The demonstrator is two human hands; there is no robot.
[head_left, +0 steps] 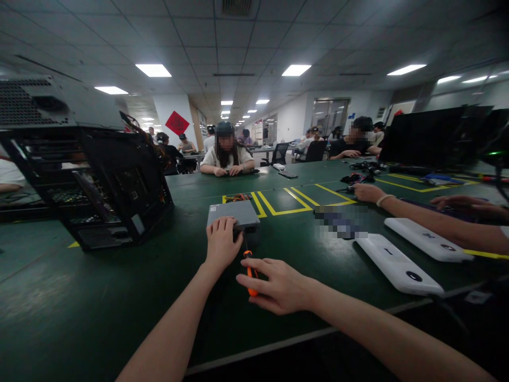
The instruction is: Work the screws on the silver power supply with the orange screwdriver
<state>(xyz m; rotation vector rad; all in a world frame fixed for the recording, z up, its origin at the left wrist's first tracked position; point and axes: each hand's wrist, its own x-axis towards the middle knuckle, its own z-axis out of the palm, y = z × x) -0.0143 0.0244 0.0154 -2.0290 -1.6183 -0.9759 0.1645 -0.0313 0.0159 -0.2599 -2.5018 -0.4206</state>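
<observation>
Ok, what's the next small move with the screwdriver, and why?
I'd probably ease the tip of the orange screwdriver squarely against the grey box: the right grip has its shaft pointing there, the left grip rests on the box, and tip contact is unclear.

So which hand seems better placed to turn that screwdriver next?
Probably the right hand: it holds the orange-handled screwdriver, which points toward the grey metal box, while the left hand rests on that box.

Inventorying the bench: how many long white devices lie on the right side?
2. One white device lies to the right of the right hand; the second white device lies beyond it and farther right, beside a co-worker's forearm. More could be hidden behind that forearm.
</observation>
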